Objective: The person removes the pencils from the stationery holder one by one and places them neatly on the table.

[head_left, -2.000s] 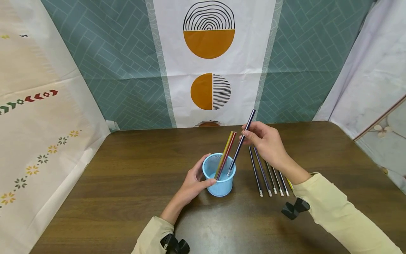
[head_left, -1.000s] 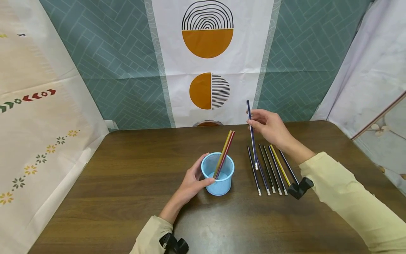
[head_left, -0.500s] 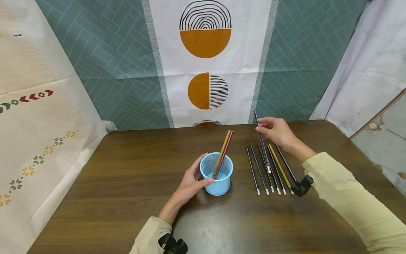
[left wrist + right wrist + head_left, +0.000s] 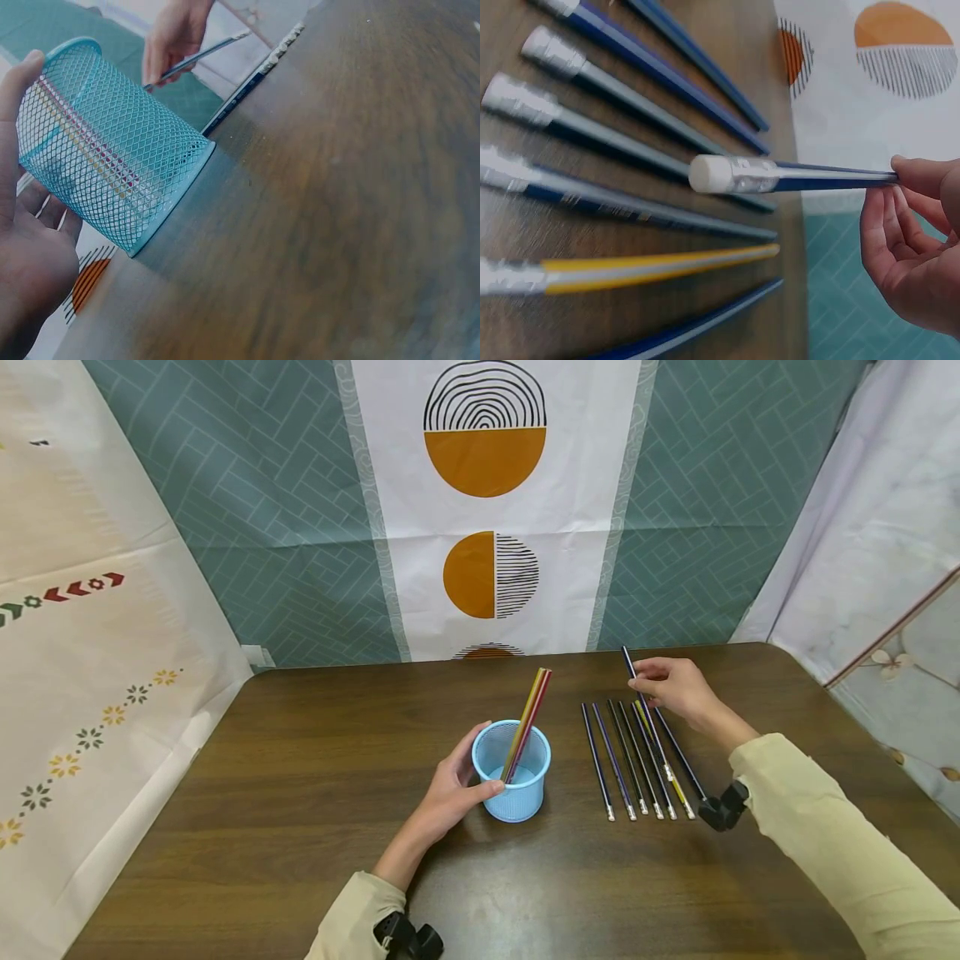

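My left hand [image 4: 453, 789] grips a light-blue mesh pencil cup [image 4: 517, 803], thumb at the near rim and fingers round its far left side. A yellow pencil [image 4: 522, 727] and a red pencil [image 4: 537, 711] lean together inside the cup. Thumb and fingertips of my right hand [image 4: 678, 691] pinch a dark-blue pencil [image 4: 825, 178] near its far end. Its white eraser points down and toward me, above the row of pencils. Under it lie a yellow pencil [image 4: 660, 268] and several dark ones, including a purple-blue pencil [image 4: 613, 760] and a dark pencil [image 4: 597, 760] at the left.
The brown wooden table [image 4: 300, 827] runs back to a green and white patterned cloth [image 4: 300, 527]. Pale cloths hang at the left [image 4: 112, 693] and right [image 4: 862, 568]. A black wrist camera [image 4: 723, 807] sits low near the rightmost dark pencil [image 4: 681, 752].
My right hand has lifted the dark-blue pencil from the cup's opening, carried it right over the row, and lowered it toward the yellow pencil. My left hand stays on the cup.
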`<state>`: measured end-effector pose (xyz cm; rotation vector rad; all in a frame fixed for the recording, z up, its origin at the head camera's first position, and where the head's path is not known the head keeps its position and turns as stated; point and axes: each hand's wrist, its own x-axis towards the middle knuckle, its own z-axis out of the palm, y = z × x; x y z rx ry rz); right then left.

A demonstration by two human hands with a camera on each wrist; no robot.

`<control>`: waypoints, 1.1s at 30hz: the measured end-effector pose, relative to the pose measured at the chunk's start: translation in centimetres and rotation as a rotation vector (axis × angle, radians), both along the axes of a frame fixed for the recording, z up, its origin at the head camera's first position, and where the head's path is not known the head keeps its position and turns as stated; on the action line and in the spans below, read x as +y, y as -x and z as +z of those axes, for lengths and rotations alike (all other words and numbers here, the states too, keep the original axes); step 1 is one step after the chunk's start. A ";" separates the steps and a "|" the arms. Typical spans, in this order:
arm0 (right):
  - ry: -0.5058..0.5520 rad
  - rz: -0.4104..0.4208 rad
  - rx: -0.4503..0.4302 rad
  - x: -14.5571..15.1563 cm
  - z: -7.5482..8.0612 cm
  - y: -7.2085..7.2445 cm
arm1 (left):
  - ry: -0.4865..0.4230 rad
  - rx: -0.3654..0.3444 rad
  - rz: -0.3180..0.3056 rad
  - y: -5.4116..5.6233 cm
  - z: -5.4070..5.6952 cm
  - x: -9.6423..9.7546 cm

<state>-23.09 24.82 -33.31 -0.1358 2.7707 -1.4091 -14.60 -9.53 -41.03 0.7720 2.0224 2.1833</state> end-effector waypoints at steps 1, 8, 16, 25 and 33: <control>0.002 -0.002 -0.003 0.3 -0.3 0.0 | 0.000 0.000 0.000 0.0 0.0 0.0; 0.013 -0.012 -0.020 2.3 -1.6 0.2 | -0.006 0.006 0.001 0.0 0.0 0.0; -0.008 -0.019 -0.040 4.0 -2.5 -0.1 | -0.014 0.008 0.001 0.0 0.1 0.0; -0.032 -0.028 -0.059 5.5 -3.5 -0.5 | 0.002 0.001 0.011 -0.1 -0.1 0.0; -0.037 -0.032 -0.083 6.9 -4.1 -0.9 | 0.004 -0.006 0.010 -0.1 0.0 0.1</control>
